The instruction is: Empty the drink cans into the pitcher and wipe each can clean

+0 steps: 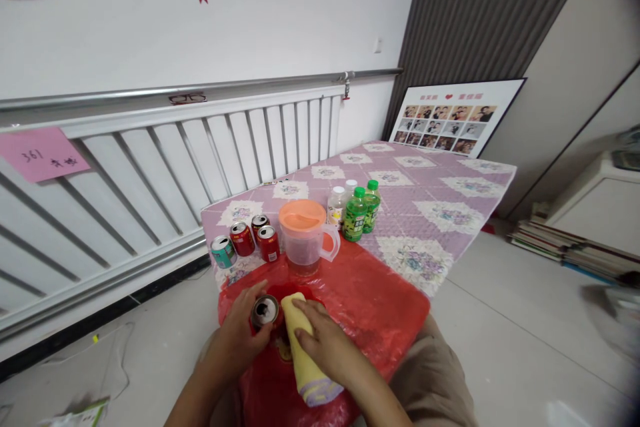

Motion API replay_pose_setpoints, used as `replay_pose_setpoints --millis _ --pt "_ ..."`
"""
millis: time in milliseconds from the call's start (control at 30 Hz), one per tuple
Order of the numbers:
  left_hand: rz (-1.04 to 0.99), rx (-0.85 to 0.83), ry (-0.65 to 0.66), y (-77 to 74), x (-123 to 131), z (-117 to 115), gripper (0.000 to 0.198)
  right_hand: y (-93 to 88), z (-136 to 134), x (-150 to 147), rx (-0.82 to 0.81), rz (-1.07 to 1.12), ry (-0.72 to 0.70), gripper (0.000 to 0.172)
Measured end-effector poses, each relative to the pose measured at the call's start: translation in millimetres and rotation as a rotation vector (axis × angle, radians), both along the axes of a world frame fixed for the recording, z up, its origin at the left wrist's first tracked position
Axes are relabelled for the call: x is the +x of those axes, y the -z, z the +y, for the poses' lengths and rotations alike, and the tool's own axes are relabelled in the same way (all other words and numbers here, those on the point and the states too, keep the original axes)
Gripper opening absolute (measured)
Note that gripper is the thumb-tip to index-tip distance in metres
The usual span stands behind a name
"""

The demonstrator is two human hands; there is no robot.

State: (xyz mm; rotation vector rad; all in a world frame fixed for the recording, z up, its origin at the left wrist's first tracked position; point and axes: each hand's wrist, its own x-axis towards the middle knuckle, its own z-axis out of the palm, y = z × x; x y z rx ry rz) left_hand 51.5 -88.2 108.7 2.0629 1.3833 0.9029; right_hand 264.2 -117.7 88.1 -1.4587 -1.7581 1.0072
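Note:
My left hand [244, 323] is wrapped around an upright, opened drink can [265, 311], whose top faces me. Just to the right, my right hand [323, 340] grips a yellow folded towel [306, 367] with a purple-striped end. The towel's upper end lies close beside the can; whether they touch I cannot tell. Beneath both hands is a dark red surface [270, 383] with a gold mark, largely hidden, over a red plastic sheet [373, 300]. Beyond the hands stands a clear pitcher [303, 247] with an orange lid and a little brownish liquid at the bottom.
Left of the pitcher stand several opened cans, among them a teal can [223, 251] and a red can [269, 244]. Behind its handle are green-capped bottles [355, 217] and white-capped bottles [336, 207]. A floral cloth [435, 213] covers the table beside a white radiator [260, 140].

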Motion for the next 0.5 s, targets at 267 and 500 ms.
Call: replay_pose_setpoints --millis 267,500 --pt "-0.078 -0.164 0.117 -9.2 -3.8 -0.4 0.072 -34.4 8.2 -1.8 0.067 0.004 0.046 0.057" --pt "-0.146 -0.187 0.174 -7.8 -5.3 3.1 0.074 -20.0 6.4 -0.9 0.03 0.005 0.012 0.056"
